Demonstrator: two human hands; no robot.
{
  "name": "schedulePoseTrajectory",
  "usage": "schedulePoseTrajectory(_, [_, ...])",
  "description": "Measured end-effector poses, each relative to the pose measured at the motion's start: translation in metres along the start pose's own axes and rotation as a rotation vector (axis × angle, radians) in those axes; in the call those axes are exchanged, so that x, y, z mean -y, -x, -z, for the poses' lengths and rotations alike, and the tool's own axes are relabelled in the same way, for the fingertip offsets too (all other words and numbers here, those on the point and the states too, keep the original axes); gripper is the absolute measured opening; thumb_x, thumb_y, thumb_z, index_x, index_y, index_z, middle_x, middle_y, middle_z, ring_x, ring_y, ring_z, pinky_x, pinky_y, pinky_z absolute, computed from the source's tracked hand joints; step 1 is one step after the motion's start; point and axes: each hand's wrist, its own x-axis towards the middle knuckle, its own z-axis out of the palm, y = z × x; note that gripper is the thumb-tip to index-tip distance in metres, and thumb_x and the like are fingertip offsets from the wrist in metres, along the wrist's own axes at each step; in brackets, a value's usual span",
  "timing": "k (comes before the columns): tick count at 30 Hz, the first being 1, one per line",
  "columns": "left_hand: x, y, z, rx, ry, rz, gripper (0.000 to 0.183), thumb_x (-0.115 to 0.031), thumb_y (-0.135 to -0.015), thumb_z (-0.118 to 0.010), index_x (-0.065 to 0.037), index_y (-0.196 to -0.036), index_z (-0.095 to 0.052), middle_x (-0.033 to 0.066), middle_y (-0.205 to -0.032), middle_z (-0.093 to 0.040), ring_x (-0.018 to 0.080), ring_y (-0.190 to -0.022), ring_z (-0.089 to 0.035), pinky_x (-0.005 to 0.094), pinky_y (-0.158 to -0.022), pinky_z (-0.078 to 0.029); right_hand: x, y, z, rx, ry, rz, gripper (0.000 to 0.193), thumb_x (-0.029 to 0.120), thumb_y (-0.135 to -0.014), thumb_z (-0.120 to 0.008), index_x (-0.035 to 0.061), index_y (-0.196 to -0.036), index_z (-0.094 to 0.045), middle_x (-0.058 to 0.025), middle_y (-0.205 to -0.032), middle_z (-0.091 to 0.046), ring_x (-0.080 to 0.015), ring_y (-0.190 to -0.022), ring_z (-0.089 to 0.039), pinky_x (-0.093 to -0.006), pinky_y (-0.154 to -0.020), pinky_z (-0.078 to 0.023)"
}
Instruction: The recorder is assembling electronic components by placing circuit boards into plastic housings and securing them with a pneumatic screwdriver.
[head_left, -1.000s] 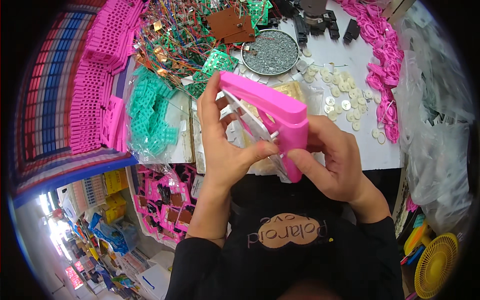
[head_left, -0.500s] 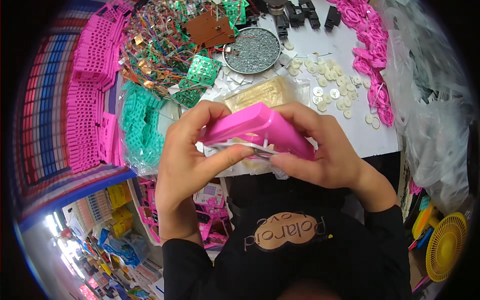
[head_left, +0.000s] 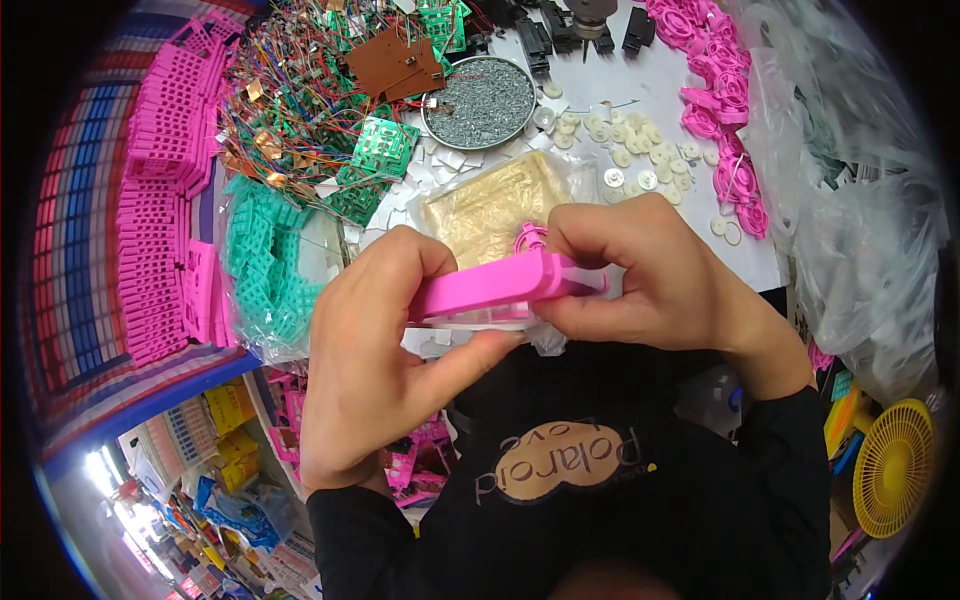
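Note:
Between my hands, above the near edge of the table, is a pink plastic casing [head_left: 485, 287] held on edge. A pale sheet-like part shows along its lower side. My left hand [head_left: 375, 345] grips the left end, fingers behind and thumb below. At the other end, my right hand [head_left: 650, 275] pinches the casing between thumb and curled fingers. A small pink ring-shaped piece [head_left: 531, 237] shows just behind the casing, beside my right fingers; whether it is attached I cannot tell. Beyond lies a yellowish block in clear wrap [head_left: 490, 205].
A round tin of small metal screws [head_left: 480, 102] stands behind, beside wired green circuit boards [head_left: 385, 146]. Cream discs [head_left: 640, 140] lie scattered to the right, near pink loops [head_left: 735, 170]. Teal grid pieces [head_left: 265, 260] and stacked pink grids [head_left: 155, 230] are on the left. Clear plastic bags [head_left: 850, 200] hang right.
The casing has turned so its long edge faces me and its right end is nearer level. My right hand has shifted its grip on that end. The pink ring piece has come into view.

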Motion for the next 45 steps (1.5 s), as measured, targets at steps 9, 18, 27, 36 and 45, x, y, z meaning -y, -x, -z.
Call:
schedulePoseTrajectory(9, [0.005, 0.000, -0.006, -0.052, 0.121, 0.119, 0.037, -0.012, -0.073, -0.088, -0.003, -0.089, -0.056, -0.0020, -0.077, -0.054, 0.0042, -0.070, -0.048, 0.0213, -0.060, -0.037, 0.011, 0.009, -0.001, -0.050, -0.031, 0.137, 0.046, 0.013, -0.084, -0.073, 0.0069, -0.126, -0.057, -0.0173, -0.086, -0.069, -0.0375, -0.078, -0.070, -0.0400, -0.064, -0.053])
schedulePoseTrajectory(18, [0.023, -0.022, -0.001, -0.117, 0.256, 0.205, 0.036, -0.018, -0.077, -0.090, -0.001, -0.084, -0.060, 0.0014, -0.069, -0.058, 0.0092, -0.063, -0.053, 0.0257, -0.056, -0.042, -0.009, 0.005, 0.004, 0.026, 0.097, -0.098, 0.036, 0.003, -0.085, -0.076, -0.0039, -0.117, -0.062, -0.0113, -0.092, -0.072, -0.0158, -0.083, -0.071, -0.0288, -0.075, -0.055])
schedulePoseTrajectory(27, [0.066, -0.034, -0.003, -0.343, 0.438, 0.050, 0.041, -0.028, -0.096, -0.068, 0.003, -0.122, -0.060, 0.0067, -0.096, -0.067, 0.0098, -0.076, -0.061, 0.0235, -0.059, -0.047, -0.027, -0.002, 0.009, -0.154, -0.606, -0.250, 0.036, 0.002, -0.088, -0.075, -0.0047, -0.121, -0.062, -0.0095, -0.104, -0.074, -0.0118, -0.092, -0.071, -0.0256, -0.083, -0.057])
schedulePoseTrajectory(36, [0.073, 0.020, -0.062, -0.449, 0.659, 0.249, 0.027, -0.017, -0.106, -0.054, 0.003, -0.121, -0.064, 0.0005, -0.094, -0.069, 0.0043, -0.081, -0.060, 0.0235, -0.072, -0.048, -0.043, -0.003, -0.019, -0.182, -0.750, -0.235, 0.041, 0.005, -0.093, -0.073, -0.0074, -0.129, -0.057, -0.0128, -0.113, -0.073, -0.0148, -0.101, -0.070, -0.0294, -0.091, -0.056])
schedulePoseTrajectory(45, [0.111, -0.001, -0.030, -0.279, -0.003, -0.390, 0.035, -0.007, -0.073, -0.079, -0.008, -0.108, -0.074, 0.0120, -0.112, -0.071, 0.0332, -0.108, -0.066, 0.0440, -0.094, -0.052, -0.085, -0.031, 0.014, -0.306, 0.519, 0.526, 0.044, 0.006, -0.073, -0.079, 0.0099, -0.115, -0.070, -0.0065, -0.124, -0.070, -0.0330, -0.113, -0.060, -0.0402, -0.093, -0.055])
